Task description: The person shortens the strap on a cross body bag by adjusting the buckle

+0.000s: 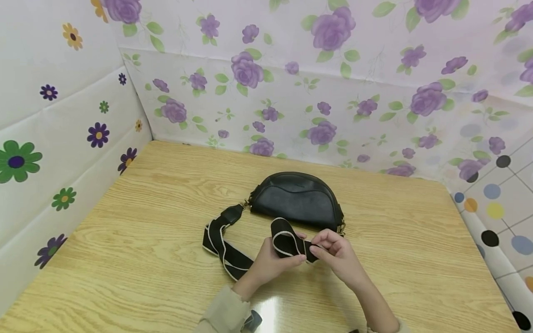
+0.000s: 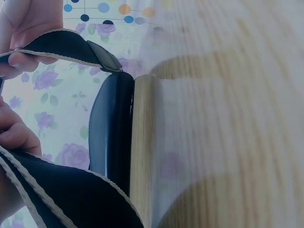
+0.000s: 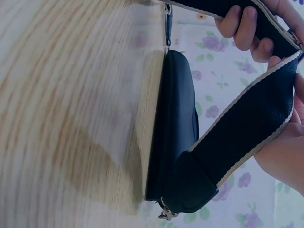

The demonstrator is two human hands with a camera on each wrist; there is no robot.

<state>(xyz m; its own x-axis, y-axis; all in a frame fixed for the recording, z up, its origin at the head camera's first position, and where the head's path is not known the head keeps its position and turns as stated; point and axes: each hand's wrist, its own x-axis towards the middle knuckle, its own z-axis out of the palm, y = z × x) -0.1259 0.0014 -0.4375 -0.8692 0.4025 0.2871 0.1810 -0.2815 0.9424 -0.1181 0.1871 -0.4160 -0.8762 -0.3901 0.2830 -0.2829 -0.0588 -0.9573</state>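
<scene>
A black half-moon handbag point(image 1: 295, 199) lies on the table, its wide black strap point(image 1: 222, 231) with pale edging clipped to metal rings at both ends. My left hand point(image 1: 272, 264) holds a folded loop of the strap in front of the bag, thumb on the near side. Close beside it, my right hand point(image 1: 338, 255) pinches the strap between thumb and fingers. In the right wrist view, a small metal piece point(image 3: 299, 42) on the strap shows between the hands. A leather strap end point(image 3: 190, 183) hangs at the bag's near end there.
The wood-grain table point(image 1: 137, 240) stretches to both sides. Flowered sheeting point(image 1: 250, 92) rises behind it, with a flower-print panel point(image 1: 62, 138) on the left and a dotted panel point(image 1: 499, 222) on the right. A small dark object point(image 1: 252, 320) shows by the left sleeve.
</scene>
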